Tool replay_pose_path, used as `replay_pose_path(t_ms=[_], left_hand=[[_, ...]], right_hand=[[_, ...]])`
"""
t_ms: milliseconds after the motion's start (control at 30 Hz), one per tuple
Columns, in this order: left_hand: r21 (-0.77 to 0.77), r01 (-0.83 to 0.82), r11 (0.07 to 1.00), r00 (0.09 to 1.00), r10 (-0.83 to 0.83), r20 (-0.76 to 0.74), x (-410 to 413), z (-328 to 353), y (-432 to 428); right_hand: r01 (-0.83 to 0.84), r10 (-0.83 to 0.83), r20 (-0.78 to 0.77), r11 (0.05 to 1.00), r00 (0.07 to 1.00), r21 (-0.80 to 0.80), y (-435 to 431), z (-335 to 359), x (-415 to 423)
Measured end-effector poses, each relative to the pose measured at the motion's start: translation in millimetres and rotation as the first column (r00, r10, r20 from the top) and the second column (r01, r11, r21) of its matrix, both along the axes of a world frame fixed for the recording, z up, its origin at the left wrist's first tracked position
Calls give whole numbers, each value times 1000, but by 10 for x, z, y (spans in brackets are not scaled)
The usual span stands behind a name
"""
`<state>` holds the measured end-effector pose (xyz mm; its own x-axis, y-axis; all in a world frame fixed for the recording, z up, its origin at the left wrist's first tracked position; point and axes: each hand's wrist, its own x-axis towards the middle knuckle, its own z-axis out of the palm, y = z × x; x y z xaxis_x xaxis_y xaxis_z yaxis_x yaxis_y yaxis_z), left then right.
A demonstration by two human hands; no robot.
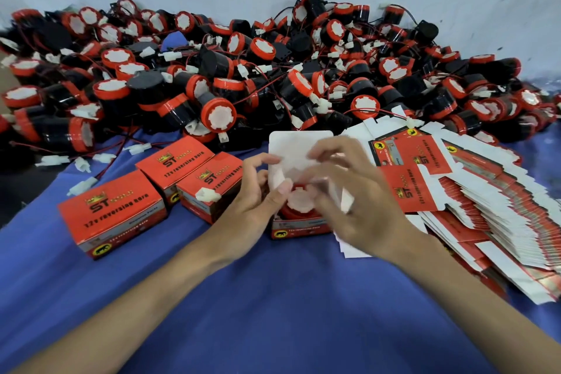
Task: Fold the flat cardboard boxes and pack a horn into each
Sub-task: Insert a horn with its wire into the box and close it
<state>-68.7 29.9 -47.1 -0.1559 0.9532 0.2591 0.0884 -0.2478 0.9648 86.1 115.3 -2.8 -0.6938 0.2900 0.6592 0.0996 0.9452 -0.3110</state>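
left grip (255, 191) curled round the open box (300, 226), horn (299, 208) inside, right grip (349, 191) too blurry to tell if closed, three packed boxes (112, 212) just left

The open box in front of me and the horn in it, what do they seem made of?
Open box: thin printed cardboard, glossy red outside, plain white inside on the raised flap. Horn: probably moulded plastic, shiny red rim, whitish centre cap; blur hides finer detail.
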Motion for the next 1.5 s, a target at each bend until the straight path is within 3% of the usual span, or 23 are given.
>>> replay_pose_path(t_ms=[100, 233, 400, 533, 633, 833, 933, 1100, 1267, 1500], left_hand=[[-27, -40, 999, 998, 39, -54, 32, -17, 11], [36, -122, 992, 989, 124, -81, 110, -36, 55], [51, -132, 990, 980, 138, -144, 88, -14, 45], [33, -172, 984, 965, 175, -194, 73, 3, 26], [81, -196, 977, 936, 211, -283, 59, 31, 19], [150, -114, 982, 834, 176, -522, -4, 12, -25], [187, -95, 978, 735, 195, -649, -38, 12, -37], [244, -88, 966, 653, 241, -718, -98, 58, -32], [335, -36, 942, 599, 288, -747, -104, 87, -29], [358, 78, 930, 444, 289, -848, -126, 75, -65]], right_hand=[[99, -134, -156, 973, 979, -211, 37, -92, 129], [-26, -69, -252, 935, 965, -353, -33, -217, 157], [-92, -68, -200, 717, 977, -691, -86, -266, 162], [-173, -77, -264, 578, 962, -798, -63, -203, 144], [-119, -81, -193, 542, 978, -832, -32, -159, 135], [-48, -14, -78, 682, 997, -729, -26, -201, 246], [25, -26, 8, 778, 1000, -627, -24, -286, 263], [44, -77, -82, 934, 994, -354, -11, -384, 213], [74, -105, -165, 980, 981, -182, 16, -391, 175], [26, -25, -103, 1000, 994, 7, 65, -386, 236]])
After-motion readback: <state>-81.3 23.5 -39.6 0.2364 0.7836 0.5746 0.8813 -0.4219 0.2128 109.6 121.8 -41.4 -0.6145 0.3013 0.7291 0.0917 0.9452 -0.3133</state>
